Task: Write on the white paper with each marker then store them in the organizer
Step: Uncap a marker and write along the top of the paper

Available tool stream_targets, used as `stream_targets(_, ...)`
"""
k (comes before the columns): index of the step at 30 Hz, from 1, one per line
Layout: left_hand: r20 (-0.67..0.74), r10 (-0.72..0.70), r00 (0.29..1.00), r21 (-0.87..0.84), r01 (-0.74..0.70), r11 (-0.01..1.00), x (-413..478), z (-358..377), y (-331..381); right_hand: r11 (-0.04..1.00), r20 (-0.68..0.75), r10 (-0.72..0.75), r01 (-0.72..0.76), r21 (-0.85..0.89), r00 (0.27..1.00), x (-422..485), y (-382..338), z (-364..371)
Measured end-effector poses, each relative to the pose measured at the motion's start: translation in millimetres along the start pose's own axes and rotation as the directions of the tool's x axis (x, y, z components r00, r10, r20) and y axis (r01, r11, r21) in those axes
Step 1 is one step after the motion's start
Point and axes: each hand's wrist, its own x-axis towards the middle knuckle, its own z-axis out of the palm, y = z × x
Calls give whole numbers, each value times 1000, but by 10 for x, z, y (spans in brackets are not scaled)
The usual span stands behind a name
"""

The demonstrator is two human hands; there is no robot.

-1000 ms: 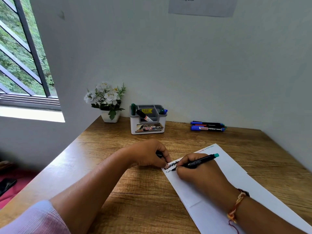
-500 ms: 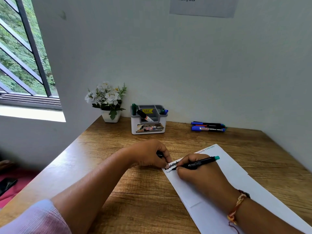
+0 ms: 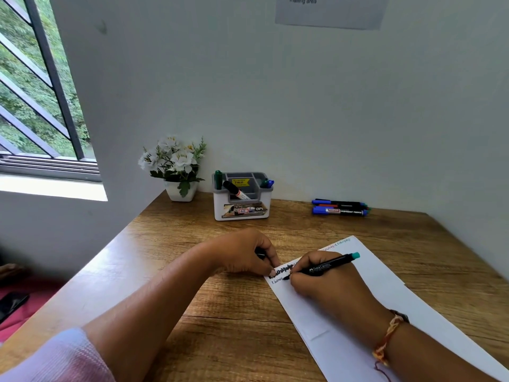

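Observation:
My right hand [image 3: 319,279] grips a black marker [image 3: 330,264] with a teal end, its tip on the white paper [image 3: 385,293] beside black and green scribbles at the paper's near-left corner. My left hand [image 3: 242,253] holds a small dark object, likely the marker's cap, in its curled fingers, and a fingertip presses the paper's corner. The grey and white organizer [image 3: 242,210] stands at the back with several markers in it. Three markers [image 3: 340,208] lie by the wall at the back right.
A white pot of white flowers [image 3: 176,169] stands left of the organizer in the desk's back-left corner. The wooden desk [image 3: 220,312] meets walls behind and to the right. A window opens at the left. A dark phone [image 3: 11,303] lies low on the left.
The right hand has shifted slightly along the line of writing; the marker tip stays on the paper. The left hand has not moved.

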Motion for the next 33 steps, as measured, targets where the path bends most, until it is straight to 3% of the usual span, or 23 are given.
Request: stream_targets(33, -6, 22, 1000, 34, -22, 999, 17, -4, -22, 1000, -25, 24, -24, 9, 999, -1, -8, -13)
